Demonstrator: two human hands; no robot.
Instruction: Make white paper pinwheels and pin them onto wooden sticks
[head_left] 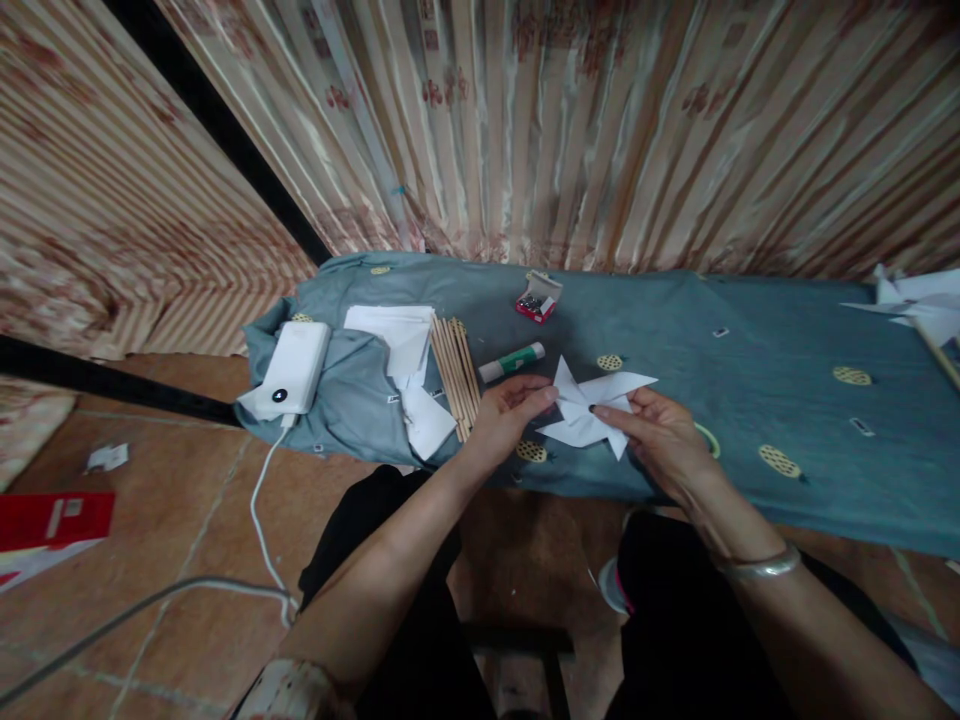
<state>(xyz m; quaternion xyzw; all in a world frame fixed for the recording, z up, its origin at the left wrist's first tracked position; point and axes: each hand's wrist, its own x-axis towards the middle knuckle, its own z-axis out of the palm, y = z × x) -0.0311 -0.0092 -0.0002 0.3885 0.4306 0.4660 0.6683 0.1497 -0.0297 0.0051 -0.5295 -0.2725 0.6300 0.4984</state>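
A: "Item 1?"
B: "Folded white paper pinwheel (576, 432), 1 pc., at near edge of blue-grey cloth-covered bench (675, 320). L. hand (514, 408): fingers pinching its left side. R. hand (666, 432): fingers gripping right side, thumb nr. ctr."
A: "Adj.?"
B: "Green-and-white cylindrical tube (513, 362); slim tan wooden rods (456, 378), approx. parallel."

Dim, soft light; source unclear | pale sheen on curtain (570, 130) folds | trousers (682, 610) nearly featureless black | wide-angle stretching toward edges | fine detail soft
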